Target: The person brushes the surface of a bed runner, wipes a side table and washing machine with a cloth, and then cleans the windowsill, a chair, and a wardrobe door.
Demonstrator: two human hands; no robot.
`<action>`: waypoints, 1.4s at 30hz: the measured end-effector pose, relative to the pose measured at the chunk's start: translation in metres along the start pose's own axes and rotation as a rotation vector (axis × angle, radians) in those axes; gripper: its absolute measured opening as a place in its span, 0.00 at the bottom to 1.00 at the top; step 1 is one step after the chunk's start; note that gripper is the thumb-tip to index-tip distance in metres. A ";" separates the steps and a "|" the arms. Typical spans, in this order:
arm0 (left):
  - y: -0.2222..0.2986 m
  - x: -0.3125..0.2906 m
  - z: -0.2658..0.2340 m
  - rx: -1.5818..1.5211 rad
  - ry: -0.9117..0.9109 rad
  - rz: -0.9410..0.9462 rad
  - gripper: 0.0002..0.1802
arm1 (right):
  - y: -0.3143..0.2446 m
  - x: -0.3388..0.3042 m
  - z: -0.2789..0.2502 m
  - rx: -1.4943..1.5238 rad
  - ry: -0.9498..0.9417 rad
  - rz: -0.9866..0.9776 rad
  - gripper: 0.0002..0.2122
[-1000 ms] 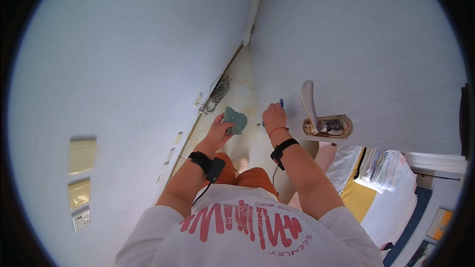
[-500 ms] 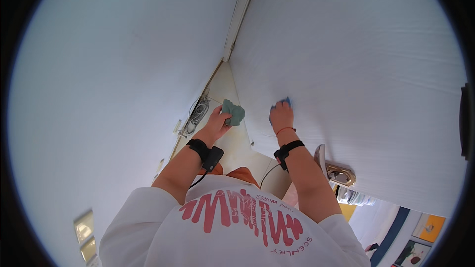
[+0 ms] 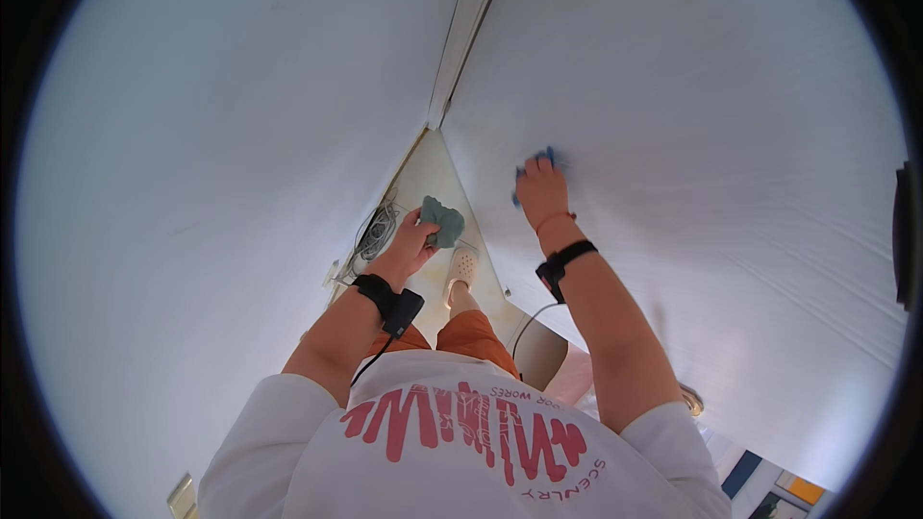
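Observation:
A folded grey-green cloth (image 3: pixel 445 224) is held in my left hand (image 3: pixel 410 242), thumb over it, in the air above the floor and away from the wall. With bent fingers, my right hand (image 3: pixel 544 190) presses a blue cloth (image 3: pixel 520 178) against the white door (image 3: pixel 711 125). Only bits of the blue cloth show past the fingers; the rest is hidden under the hand. A slight blur lies around its edge.
A pale wall (image 3: pixel 212 154) rises on the left and meets the door frame (image 3: pixel 471 34) ahead. Coiled grey cables (image 3: pixel 376 234) lie at the wall's foot. My foot in a beige clog (image 3: pixel 463 267) stands on the floor. A metal door handle (image 3: pixel 690 398) sits beyond my right arm.
My right hand has slid with the blue cloth farther up the door and slightly left. My left hand has shifted a little left with the green cloth. A clogged foot has come into sight.

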State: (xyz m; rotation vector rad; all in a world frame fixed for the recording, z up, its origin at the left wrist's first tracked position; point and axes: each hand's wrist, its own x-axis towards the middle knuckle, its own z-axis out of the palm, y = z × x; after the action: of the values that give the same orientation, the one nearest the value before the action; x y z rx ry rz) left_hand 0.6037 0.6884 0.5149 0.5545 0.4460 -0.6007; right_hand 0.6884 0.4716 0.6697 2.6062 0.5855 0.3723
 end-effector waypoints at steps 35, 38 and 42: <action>-0.121 0.092 -0.060 -0.272 0.185 -0.102 0.26 | -0.026 -0.001 0.388 -0.033 -0.214 -0.279 0.07; -0.126 0.098 -0.072 -0.254 0.223 -0.111 0.26 | -0.028 0.002 0.414 -0.172 -0.456 -0.348 0.08; -0.127 0.104 -0.078 -0.266 0.220 -0.101 0.26 | -0.014 -0.073 0.428 -0.298 -0.839 -0.497 0.11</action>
State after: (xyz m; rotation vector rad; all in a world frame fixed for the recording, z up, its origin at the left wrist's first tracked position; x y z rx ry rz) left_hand 0.5824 0.6064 0.3541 0.3458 0.7538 -0.5674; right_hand 0.7686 0.2962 0.2809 1.9710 0.7474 -0.7024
